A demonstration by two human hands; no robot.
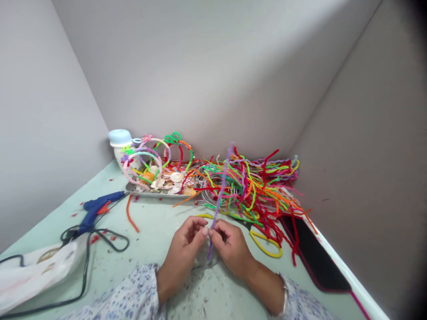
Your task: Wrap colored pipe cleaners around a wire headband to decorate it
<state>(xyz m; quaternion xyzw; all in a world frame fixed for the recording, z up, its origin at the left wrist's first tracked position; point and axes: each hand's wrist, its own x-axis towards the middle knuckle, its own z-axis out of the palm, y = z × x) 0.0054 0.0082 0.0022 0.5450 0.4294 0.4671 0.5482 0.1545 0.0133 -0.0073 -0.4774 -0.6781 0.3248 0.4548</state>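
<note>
Close together over the table's front, both hands are pinched. My right hand (231, 244) grips a fuzzy purple pipe cleaner (221, 191) near its lower part; the long end rises up and away, and a short end hangs below the fingers. My left hand (183, 246) presses thumb and forefinger together right beside it, fingertips touching the right hand's; what lies in that pinch is hidden. Beneath the hands a thin wire-like curve (207, 266) shows faintly. Yellow-handled scissors (267, 244) lie just right of my right hand, partly under pipe cleaners.
A large heap of coloured pipe cleaners (256, 182) covers the back right, beside a coil of wire (213, 195). A metal tray (160, 194) holds shells and decorated headbands (143, 162). A white bottle (120, 146), blue glue gun (96, 211) with cord, and black paddle (320, 258) surround.
</note>
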